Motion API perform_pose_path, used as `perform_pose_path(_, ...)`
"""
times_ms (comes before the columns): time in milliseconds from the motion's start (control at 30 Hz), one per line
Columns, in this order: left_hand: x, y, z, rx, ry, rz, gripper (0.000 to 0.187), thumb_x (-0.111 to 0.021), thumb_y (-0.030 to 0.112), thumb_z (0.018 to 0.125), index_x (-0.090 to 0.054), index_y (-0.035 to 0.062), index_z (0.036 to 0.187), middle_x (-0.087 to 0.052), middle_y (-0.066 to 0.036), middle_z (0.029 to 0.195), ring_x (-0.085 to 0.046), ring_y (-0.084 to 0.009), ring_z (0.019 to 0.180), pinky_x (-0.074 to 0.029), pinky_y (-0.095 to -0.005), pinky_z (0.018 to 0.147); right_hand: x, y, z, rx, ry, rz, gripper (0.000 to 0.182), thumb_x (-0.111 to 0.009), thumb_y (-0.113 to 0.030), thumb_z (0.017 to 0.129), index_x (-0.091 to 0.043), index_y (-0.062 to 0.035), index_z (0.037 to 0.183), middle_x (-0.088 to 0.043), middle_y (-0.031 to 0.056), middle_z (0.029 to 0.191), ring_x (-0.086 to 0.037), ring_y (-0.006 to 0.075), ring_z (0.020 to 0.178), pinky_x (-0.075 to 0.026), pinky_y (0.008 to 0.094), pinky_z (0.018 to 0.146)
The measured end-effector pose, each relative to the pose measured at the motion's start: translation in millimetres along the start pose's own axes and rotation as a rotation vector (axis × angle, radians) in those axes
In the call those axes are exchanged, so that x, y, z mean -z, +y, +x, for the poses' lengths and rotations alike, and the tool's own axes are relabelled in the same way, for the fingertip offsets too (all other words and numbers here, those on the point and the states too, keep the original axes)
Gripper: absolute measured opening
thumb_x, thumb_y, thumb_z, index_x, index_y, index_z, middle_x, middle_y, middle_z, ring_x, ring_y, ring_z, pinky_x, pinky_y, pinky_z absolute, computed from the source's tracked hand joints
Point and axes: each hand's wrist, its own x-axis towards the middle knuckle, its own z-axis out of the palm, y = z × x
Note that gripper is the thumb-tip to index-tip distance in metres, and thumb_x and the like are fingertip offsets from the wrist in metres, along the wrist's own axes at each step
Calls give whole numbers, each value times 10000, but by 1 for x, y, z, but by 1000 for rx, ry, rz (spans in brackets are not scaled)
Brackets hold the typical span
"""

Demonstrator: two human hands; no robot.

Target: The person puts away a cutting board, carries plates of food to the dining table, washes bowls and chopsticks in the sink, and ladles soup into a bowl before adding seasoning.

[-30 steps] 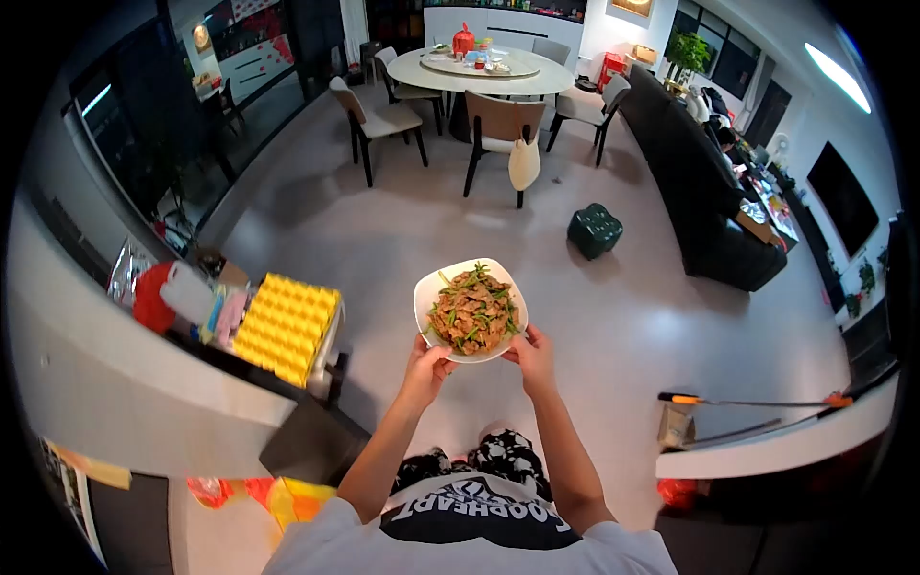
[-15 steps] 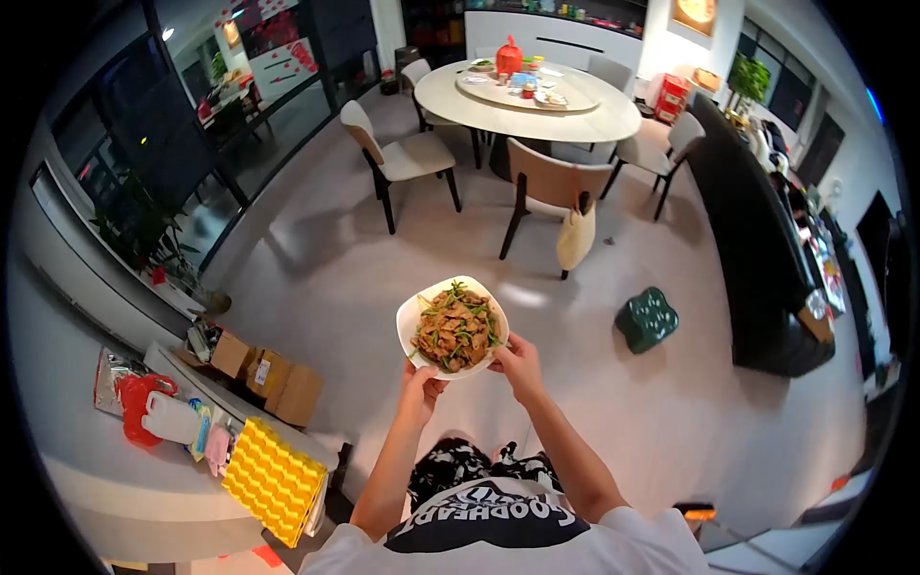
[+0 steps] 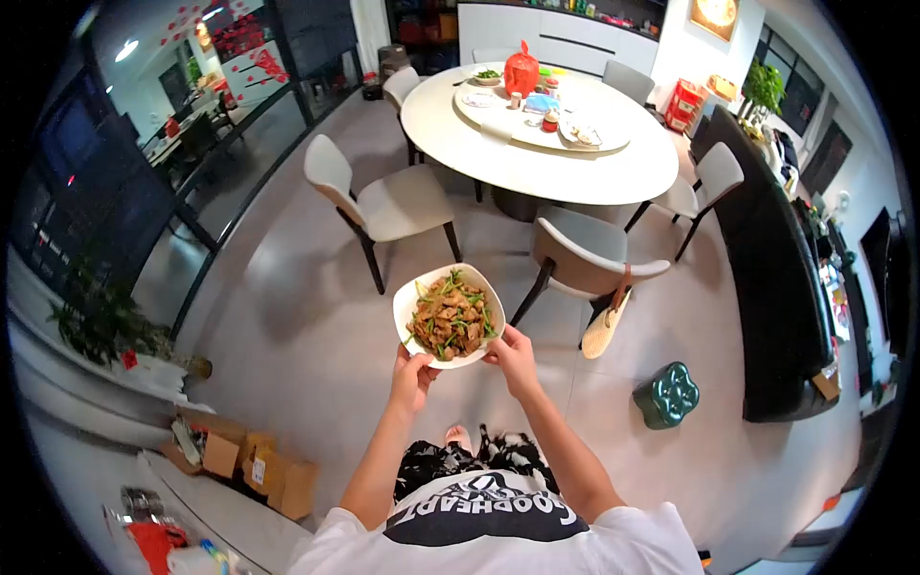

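Observation:
Both my hands carry a white bowl heaped with stir-fried meat and green vegetable strips. My left hand grips the near left rim, thumb on top. On the near right side, my right hand has its fingers under the edge. The bowl is held level in front of my body, above the floor. Farther ahead stands a round white dining table, with a raised round turntable bearing a red container, small jars and dishes.
Chairs ring the table; a light chair stands left and another chair with a hanging slipper-shaped item stands right. A green stool is on the floor to the right, by a black sofa. Cardboard boxes lie at lower left.
I have moved forward, so the table, chairs and stool appear nearer. The bowl stays in both hands. The yellow tray at lower left has left the view.

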Motion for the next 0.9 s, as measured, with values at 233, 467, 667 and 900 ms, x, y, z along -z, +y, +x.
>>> perform_pose_path(233, -31, 50, 189, 100, -115, 47, 513, -513, -6, 744, -371, 86, 1228, -546, -82, 1086, -613, -195, 886, -551, -303, 705, -14, -38, 168, 55, 74, 25, 349, -525, -58, 805, -552, -13, 1150, -617, 0, 820, -577, 61, 712, -482, 193, 626)
perform_pose_path(467, -49, 74, 387, 120, -16, 47, 468, -508, 16, 736, -433, 66, 1195, -578, -67, 1048, -609, -189, 885, -528, -296, 661, -7, -72, 363, -84, -45, 68, 478, -478, -329, 929, -413, -76, 1330, -549, 35, 1174, -529, 125, 1051, -469, 287, 794)
perform_pose_path(667, -79, 116, 545, 65, -49, 78, 489, -522, 36, 742, -413, 80, 1217, -564, -71, 1094, -612, -185, 911, -550, -297, 695, 54, -61, 542, -31, 284, -114, 510, -532, -280, 895, -390, -48, 1328, -536, 78, 1173, -525, 177, 1044, -482, 339, 818)
perform_pose_path(900, -99, 129, 746, 113, -96, 114, 479, -523, 9, 740, -434, 65, 1207, -545, -75, 1129, -579, -198, 945, -515, -330, 770, 175, -99, 677, -8, 772, 213, 565, -539, -172, 872, -295, -45, 1365, -529, 91, 1116, -546, 193, 960, -521, 339, 734)
